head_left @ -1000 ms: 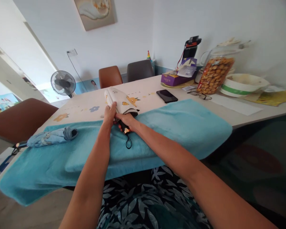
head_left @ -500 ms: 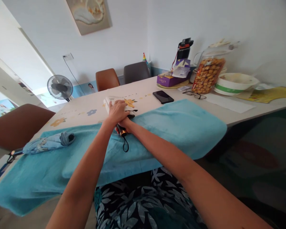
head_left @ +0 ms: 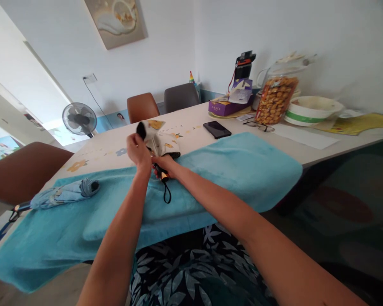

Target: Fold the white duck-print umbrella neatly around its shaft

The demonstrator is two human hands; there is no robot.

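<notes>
A folded white umbrella [head_left: 164,146] with orange prints lies on the blue towel [head_left: 242,170] at the table's middle. My right hand [head_left: 164,164] grips its black handle, whose wrist loop hangs down over the towel. My left hand [head_left: 138,149] is raised just left of it and pinches a flap of the umbrella's cloth, black on the inside, lifted above the bundle. A second folded umbrella [head_left: 64,192], light blue, rests on the towel at the left, away from both hands.
On the table [head_left: 306,146] behind the towel lie a black phone [head_left: 217,129], glasses [head_left: 258,125], a jar of snacks [head_left: 274,100], a white bowl [head_left: 311,110] and a purple box [head_left: 228,105]. Brown chairs [head_left: 22,165] stand left and far. A fan [head_left: 79,119] stands at the back left.
My left hand has come off the top of the white umbrella and lifted a flap of its cloth up and to the left. The right hand stays on the handle.
</notes>
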